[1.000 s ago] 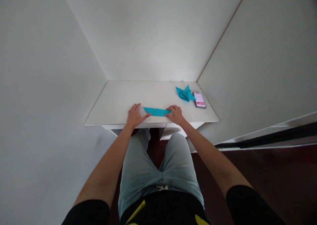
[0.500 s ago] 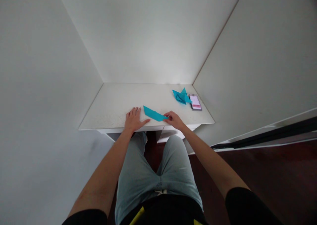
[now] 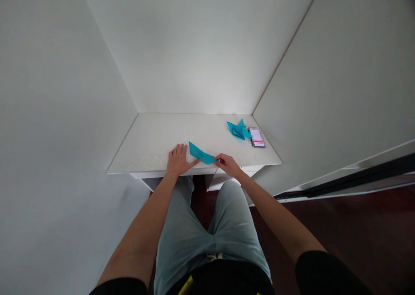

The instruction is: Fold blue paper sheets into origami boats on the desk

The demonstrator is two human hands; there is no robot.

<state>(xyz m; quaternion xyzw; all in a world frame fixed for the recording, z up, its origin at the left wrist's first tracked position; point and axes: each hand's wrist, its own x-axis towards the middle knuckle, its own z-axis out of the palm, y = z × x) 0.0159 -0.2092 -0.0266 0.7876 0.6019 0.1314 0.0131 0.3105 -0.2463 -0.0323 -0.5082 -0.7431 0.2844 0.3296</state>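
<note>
A long strip of folded blue paper (image 3: 201,154) lies slantwise near the front edge of the white desk (image 3: 155,139). My right hand (image 3: 227,164) pinches its right end between thumb and fingers. To the left of the paper, my left hand (image 3: 179,160) rests flat on the desk with the fingers spread. Its thumb reaches to the paper's lower edge; whether it presses on the paper I cannot tell. Farther back on the right sits a second blue folded paper piece (image 3: 239,130) with pointed flaps.
Beside the second paper piece lies a phone (image 3: 257,137) with a blurred screen, partly overlapped by a paper tip. White walls close in the desk at the back, left and right. Below the front edge is a white drawer front (image 3: 216,183).
The strip's right part has bent, so it now curves instead of lying straight. My left thumb has come up to its lower edge. The whole view has shifted slightly.
</note>
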